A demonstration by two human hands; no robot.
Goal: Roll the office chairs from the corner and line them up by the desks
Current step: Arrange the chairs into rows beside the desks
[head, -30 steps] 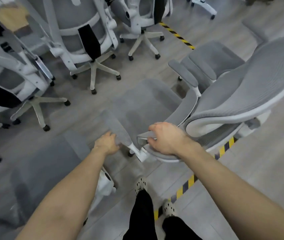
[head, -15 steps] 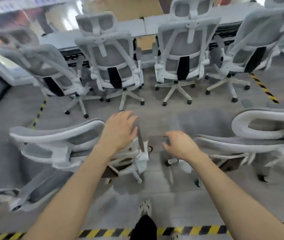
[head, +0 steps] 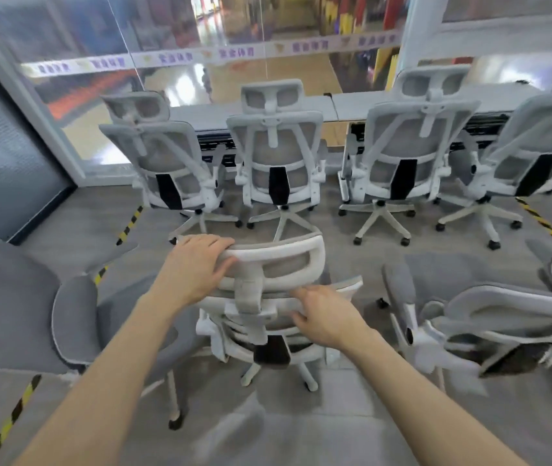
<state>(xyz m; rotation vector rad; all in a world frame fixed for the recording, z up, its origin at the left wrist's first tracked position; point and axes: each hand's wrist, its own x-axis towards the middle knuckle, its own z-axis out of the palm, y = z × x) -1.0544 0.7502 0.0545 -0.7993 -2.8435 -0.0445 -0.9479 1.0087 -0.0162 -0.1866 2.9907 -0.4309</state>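
Left hand grips headrest corner; right hand slack, fingers spread at backrest rim.

head view, forward-down, close above hands

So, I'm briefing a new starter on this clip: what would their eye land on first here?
Two bare arms reach in from the bottom: the left hand grips the headrest of the near chair at centre, and the right hand, fingers spread, is at its backrest edge. Behind it, a row of four chairs faces the desks along a glass wall, backs to the camera.
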